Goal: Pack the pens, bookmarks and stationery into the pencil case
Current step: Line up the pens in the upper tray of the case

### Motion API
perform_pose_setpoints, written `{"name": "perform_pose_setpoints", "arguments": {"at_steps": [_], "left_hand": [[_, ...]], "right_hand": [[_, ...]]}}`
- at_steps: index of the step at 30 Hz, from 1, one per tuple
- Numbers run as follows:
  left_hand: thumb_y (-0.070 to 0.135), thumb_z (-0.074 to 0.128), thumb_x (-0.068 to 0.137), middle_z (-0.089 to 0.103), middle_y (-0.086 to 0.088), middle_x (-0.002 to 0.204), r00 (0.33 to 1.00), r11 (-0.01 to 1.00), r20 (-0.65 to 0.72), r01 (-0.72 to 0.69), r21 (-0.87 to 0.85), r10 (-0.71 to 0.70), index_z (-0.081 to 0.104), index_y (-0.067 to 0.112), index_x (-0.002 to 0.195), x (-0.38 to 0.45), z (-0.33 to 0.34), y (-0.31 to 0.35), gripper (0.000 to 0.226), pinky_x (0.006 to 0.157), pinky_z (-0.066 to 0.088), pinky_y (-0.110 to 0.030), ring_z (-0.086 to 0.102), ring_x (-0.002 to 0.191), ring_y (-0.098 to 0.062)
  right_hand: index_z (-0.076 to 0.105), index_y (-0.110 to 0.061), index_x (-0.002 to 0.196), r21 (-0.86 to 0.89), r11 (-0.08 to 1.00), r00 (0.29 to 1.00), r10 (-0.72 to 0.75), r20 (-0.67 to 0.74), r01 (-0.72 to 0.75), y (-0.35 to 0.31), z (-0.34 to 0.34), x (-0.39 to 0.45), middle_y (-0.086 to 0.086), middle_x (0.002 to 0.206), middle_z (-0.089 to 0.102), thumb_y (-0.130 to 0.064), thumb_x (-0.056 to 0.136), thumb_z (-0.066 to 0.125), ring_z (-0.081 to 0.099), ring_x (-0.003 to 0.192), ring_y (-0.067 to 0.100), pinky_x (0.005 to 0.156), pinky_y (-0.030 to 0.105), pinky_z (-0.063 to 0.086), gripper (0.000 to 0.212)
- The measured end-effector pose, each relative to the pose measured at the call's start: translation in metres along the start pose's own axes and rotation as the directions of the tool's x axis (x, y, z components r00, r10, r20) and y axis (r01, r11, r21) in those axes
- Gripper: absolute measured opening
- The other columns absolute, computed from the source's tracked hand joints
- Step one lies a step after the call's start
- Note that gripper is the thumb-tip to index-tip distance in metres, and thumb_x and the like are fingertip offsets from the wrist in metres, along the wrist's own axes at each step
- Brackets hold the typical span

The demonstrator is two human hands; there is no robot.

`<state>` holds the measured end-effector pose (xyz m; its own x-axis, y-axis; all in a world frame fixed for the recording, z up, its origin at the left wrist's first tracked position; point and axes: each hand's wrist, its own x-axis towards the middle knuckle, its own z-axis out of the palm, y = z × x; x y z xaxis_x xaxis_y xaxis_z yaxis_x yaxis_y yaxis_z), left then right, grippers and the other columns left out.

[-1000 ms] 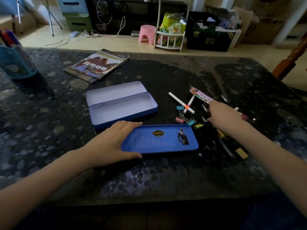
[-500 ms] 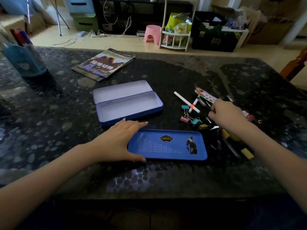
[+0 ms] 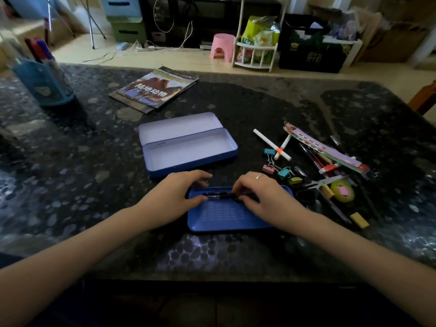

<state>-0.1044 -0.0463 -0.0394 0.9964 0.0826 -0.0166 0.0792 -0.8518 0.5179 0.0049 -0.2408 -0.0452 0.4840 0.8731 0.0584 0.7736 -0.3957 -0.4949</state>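
Observation:
An open blue tin pencil case (image 3: 188, 147) lies in the middle of the table, nothing visible inside it. In front of it sits a separate blue tray (image 3: 226, 215). My right hand (image 3: 262, 197) pinches a black pen (image 3: 219, 195) lying across the tray's far part. My left hand (image 3: 174, 197) grips the tray's left end, its thumb touching the pen's tip. To the right lie bookmarks (image 3: 325, 147), two white pens (image 3: 271, 143), binder clips (image 3: 274, 166), scissors (image 3: 325, 181), a tape roll (image 3: 342, 191) and an eraser (image 3: 359, 220).
A magazine (image 3: 155, 89) lies at the back of the dark stone table (image 3: 94, 173). A blue pen holder (image 3: 44, 83) with pens stands at the far left. More dark pens (image 3: 313, 156) lie in the pile at right. The table's front edge is close to me.
My right hand left the pile at right and came to the tray with a black pen. My left hand stayed at the tray's left end.

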Motion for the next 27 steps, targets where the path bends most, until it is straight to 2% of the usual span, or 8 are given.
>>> {"name": "perform_pose_setpoints", "arguments": {"at_steps": [3, 7, 10, 14, 18, 21, 23, 27], "left_hand": [[0.029, 0.066, 0.084, 0.059, 0.015, 0.11, 1.0, 1.0, -0.009, -0.024, 0.019, 0.024, 0.052, 0.032, 0.127, -0.002, 0.002, 0.0, 0.045, 0.091, 0.044, -0.018, 0.054, 0.1, 0.001], [0.026, 0.065, 0.085, 0.057, 0.019, 0.102, 0.997, 0.996, -0.031, -0.065, 0.067, 0.067, 0.06, 0.031, 0.119, -0.003, 0.006, 0.0, 0.035, 0.088, 0.042, -0.018, 0.05, 0.094, 0.003], [0.023, 0.064, 0.086, 0.062, 0.014, 0.105, 0.995, 0.99, -0.025, -0.093, 0.103, 0.096, 0.063, 0.03, 0.114, -0.004, 0.007, -0.001, 0.029, 0.09, 0.044, -0.02, 0.051, 0.095, 0.003], [0.023, 0.061, 0.088, 0.056, 0.018, 0.099, 0.994, 0.985, -0.039, -0.096, 0.141, 0.102, 0.062, 0.029, 0.115, -0.005, 0.008, -0.003, 0.028, 0.08, 0.036, -0.012, 0.044, 0.088, 0.005], [0.022, 0.059, 0.09, 0.056, 0.017, 0.1, 0.993, 0.982, -0.073, -0.079, 0.174, 0.093, 0.062, 0.027, 0.116, -0.003, 0.006, -0.006, 0.027, 0.078, 0.033, -0.01, 0.041, 0.089, 0.005], [0.02, 0.058, 0.09, 0.059, 0.014, 0.102, 0.993, 0.981, -0.077, -0.072, 0.178, 0.087, 0.063, 0.026, 0.116, -0.002, 0.004, -0.009, 0.027, 0.079, 0.032, -0.011, 0.041, 0.089, 0.004], [0.02, 0.058, 0.09, 0.057, 0.015, 0.101, 0.993, 0.98, -0.077, -0.078, 0.183, 0.093, 0.063, 0.026, 0.116, -0.002, 0.005, -0.01, 0.027, 0.08, 0.032, -0.011, 0.041, 0.089, 0.003], [0.02, 0.057, 0.09, 0.061, 0.012, 0.107, 0.992, 0.98, -0.074, -0.082, 0.184, 0.097, 0.062, 0.026, 0.117, -0.001, 0.005, -0.011, 0.028, 0.083, 0.032, -0.013, 0.041, 0.091, 0.003]], "right_hand": [[0.067, -0.013, 0.101, 0.011, 1.0, 0.999, -0.012, -0.031, 0.012, 0.0, 0.004, 0.001, 0.0, 0.101, 0.06, -0.005, 0.087, 0.059, 0.055, 0.097, 0.01, 0.086, 0.02, 0.043, 0.018], [0.067, -0.017, 0.097, -0.091, 0.996, 0.993, 0.001, -0.118, -0.011, -0.006, 0.013, -0.002, -0.002, 0.096, 0.064, -0.016, 0.088, 0.061, 0.052, 0.096, 0.015, 0.081, 0.033, 0.046, 0.011], [0.064, -0.019, 0.094, -0.155, 0.987, 0.992, 0.019, -0.124, -0.038, -0.007, 0.006, -0.002, -0.003, 0.095, 0.062, -0.026, 0.088, 0.062, 0.052, 0.095, 0.015, 0.081, 0.033, 0.046, 0.009], [0.061, -0.025, 0.097, -0.188, 0.961, 0.963, 0.162, -0.215, -0.204, 0.005, -0.021, 0.002, -0.007, 0.094, 0.061, -0.031, 0.089, 0.059, 0.057, 0.091, 0.012, 0.079, 0.034, 0.051, 0.011], [0.059, -0.026, 0.086, -0.297, 0.827, 0.878, 0.446, -0.171, -0.478, 0.033, -0.063, -0.003, -0.006, 0.091, 0.06, -0.023, 0.087, 0.061, 0.06, 0.092, 0.018, 0.079, 0.036, 0.051, 0.003], [0.058, -0.024, 0.072, -0.454, 0.644, 0.729, 0.685, -0.019, -0.616, 0.05, -0.087, -0.012, 0.001, 0.091, 0.064, -0.024, 0.08, 0.069, 0.061, 0.094, 0.022, 0.085, 0.039, 0.052, 0.014], [0.058, -0.023, 0.074, -0.553, 0.552, 0.632, 0.772, 0.058, -0.624, 0.054, -0.09, -0.016, 0.001, 0.09, 0.064, -0.027, 0.074, 0.076, 0.061, 0.095, 0.023, 0.088, 0.04, 0.052, 0.019], [0.058, -0.016, 0.094, -0.557, 0.591, 0.66, 0.745, 0.098, -0.584, 0.053, -0.088, -0.018, 0.001, 0.093, 0.062, -0.025, 0.073, 0.078, 0.057, 0.091, 0.021, 0.079, 0.031, 0.05, 0.03]]}}
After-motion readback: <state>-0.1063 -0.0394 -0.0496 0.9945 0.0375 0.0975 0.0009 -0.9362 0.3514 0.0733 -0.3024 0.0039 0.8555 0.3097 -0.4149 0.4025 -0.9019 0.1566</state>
